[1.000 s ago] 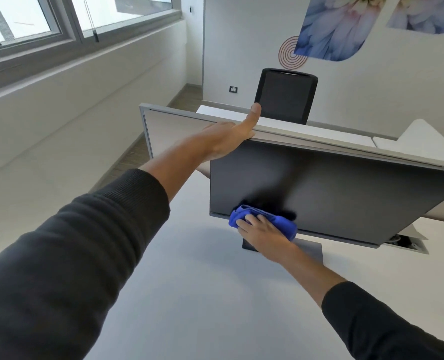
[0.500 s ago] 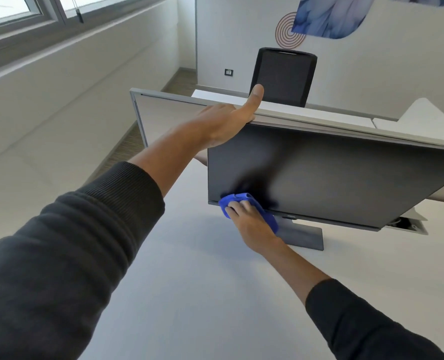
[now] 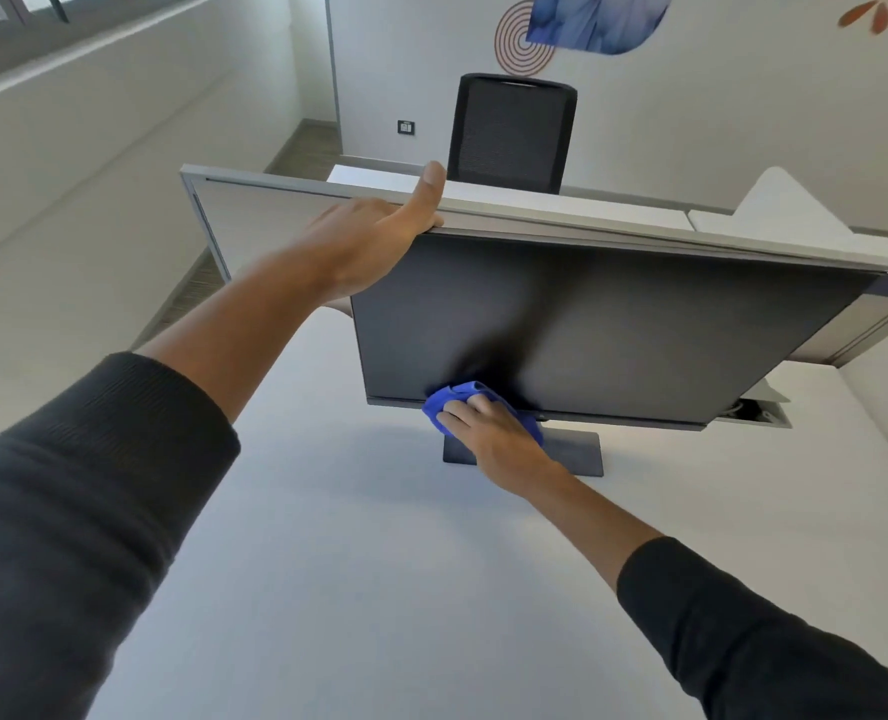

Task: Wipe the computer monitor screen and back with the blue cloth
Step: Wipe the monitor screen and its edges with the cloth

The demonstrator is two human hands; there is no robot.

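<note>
White counter (image 3: 358, 589) carrying monitor (image 3: 613, 324): right hand (image 3: 488, 439) presses blue cloth (image 3: 449, 402) flat at screen's lower-left edge; unwiped screen extends rightward along its long axis. Left hand (image 3: 369, 241) grips top-left corner.

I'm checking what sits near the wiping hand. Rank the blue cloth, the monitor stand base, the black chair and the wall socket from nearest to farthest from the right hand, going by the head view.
From the right hand:
1. Blue cloth, under its fingers, at the screen's bottom edge.
2. Monitor stand base, just right of the hand on the desk.
3. Black chair, behind the divider.
4. Wall socket, on the far wall, left of the chair.
</note>
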